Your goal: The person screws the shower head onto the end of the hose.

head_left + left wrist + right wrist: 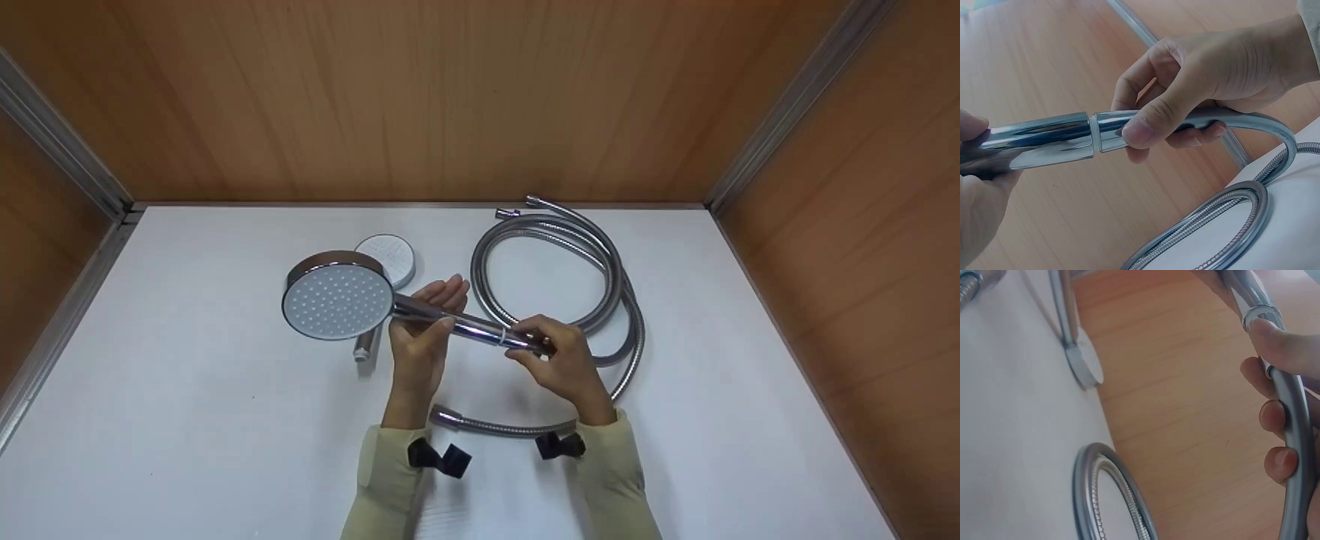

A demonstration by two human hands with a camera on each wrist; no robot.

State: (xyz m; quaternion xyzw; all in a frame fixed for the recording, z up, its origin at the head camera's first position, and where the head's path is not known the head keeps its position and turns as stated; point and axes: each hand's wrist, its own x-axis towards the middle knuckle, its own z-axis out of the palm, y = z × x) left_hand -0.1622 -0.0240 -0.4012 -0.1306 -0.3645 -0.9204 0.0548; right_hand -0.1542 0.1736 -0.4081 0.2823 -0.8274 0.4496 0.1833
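Wood-grain panels [465, 105] close off the back and sides of the white bench [225, 435], with metal framing at the corners. I am watching through the head and wrist feeds.

Large shower head [337, 302]: held up off the bench, left of centre, spray face turned toward the head camera. Left grip [417, 351] holds its chrome handle, thumb laid on the near side, fingers extended past the far side. I judge this hold carries the head's weight and leaves the lower handle free.

Right grip [564, 358] is closed round the end of the smooth grey hose [1266, 125], thumb on the chrome fitting [1114, 129], fingers curled beneath. Fitting and handle lie in line, a narrow pale band between them. Likely reason: straight alignment lets the parts meet squarely; a tilt could cross the thread. I cannot tell how far they are engaged.

Smaller shower head [394, 259]: on the bench behind the large one, face up, presumably set aside.

Ribbed hose [510, 430]: coiled together with the grey one on the right, one end running out near the wrists. The coiling probably saves space; the overlap could snag if pulled.
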